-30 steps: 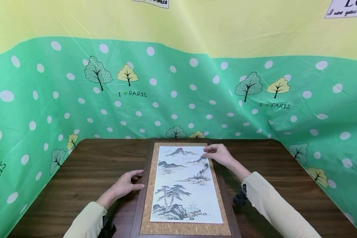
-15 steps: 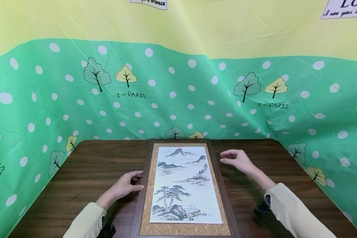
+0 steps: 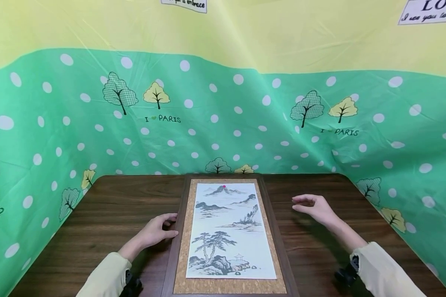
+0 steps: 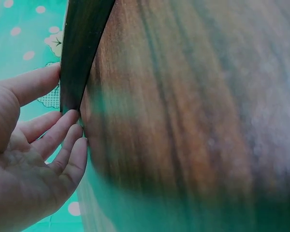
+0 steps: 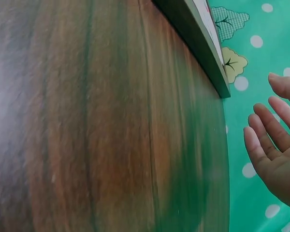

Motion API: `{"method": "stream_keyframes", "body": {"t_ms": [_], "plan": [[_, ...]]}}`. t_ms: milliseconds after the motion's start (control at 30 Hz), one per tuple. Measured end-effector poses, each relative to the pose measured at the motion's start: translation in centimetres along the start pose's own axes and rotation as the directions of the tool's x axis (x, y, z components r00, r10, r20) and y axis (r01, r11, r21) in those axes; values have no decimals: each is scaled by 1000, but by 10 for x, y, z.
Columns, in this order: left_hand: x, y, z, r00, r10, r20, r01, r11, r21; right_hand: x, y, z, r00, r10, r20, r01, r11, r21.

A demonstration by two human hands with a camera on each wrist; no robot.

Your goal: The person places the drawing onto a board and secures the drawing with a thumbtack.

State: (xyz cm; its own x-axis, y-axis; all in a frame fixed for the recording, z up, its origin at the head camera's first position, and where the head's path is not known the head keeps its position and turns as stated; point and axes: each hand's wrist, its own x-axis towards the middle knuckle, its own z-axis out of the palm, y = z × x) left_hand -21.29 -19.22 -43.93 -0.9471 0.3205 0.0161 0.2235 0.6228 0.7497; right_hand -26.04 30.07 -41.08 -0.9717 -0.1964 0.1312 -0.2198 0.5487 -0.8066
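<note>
The left hand [image 3: 157, 231] lies on the bench [image 3: 111, 206] at the left side of the frame [image 3: 180, 239], about midway along its long left edge. Its grip is loosely spread, and in the left wrist view the fingertips [image 4: 72, 130] touch the dark wood edge while the thumb sits against it just above, a light contact and not a clamp as far as the pictures show. The frame lies flat in the middle of the bench with its long axis running from near to far, the far short end close to the green dotted cloth [image 3: 245, 123] at the back. Inside the dark wood is a cork border and a tall ink landscape, mountains at the far end and pines at the near end. The right hand [image 3: 316, 208] hovers over the bench to the right of the frame, level with its far half and clearly apart from the right edge. Its fingers are open and relaxed, holding nothing, and the right wrist view shows them [image 5: 266, 140] straight with the frame's corner off to the far left. So the frame lies to the right of the left hand and to the left of the right hand, and the left one is the nearer.
</note>
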Motion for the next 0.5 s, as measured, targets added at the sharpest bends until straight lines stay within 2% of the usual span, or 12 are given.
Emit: {"method": "stream_keyframes", "body": {"t_ms": [100, 267, 367, 433, 500], "plan": [[-1, -4, -3, 1000, 8, -12, -8, 1000, 12, -3, 2, -2, 1000, 4, 3, -4, 1000, 3], [-10, -10, -16, 997, -9, -75, 13, 999, 48, -4, 4, -7, 1000, 1, 27, -1, 1000, -28], [-15, -17, -29, 992, 20, -125, -3, 991, 136, -5, 4, -12, 999, 19, 28, -16, 996, -90], [-18, -21, -40, 985, 62, -163, -17, 964, 264, -5, 5, -14, 1000, 9, 22, -6, 987, -160], [-21, -27, -51, 972, 125, -198, -29, 903, 428, -5, 7, -15, 1000, -20, 14, 23, 969, -247]]}}
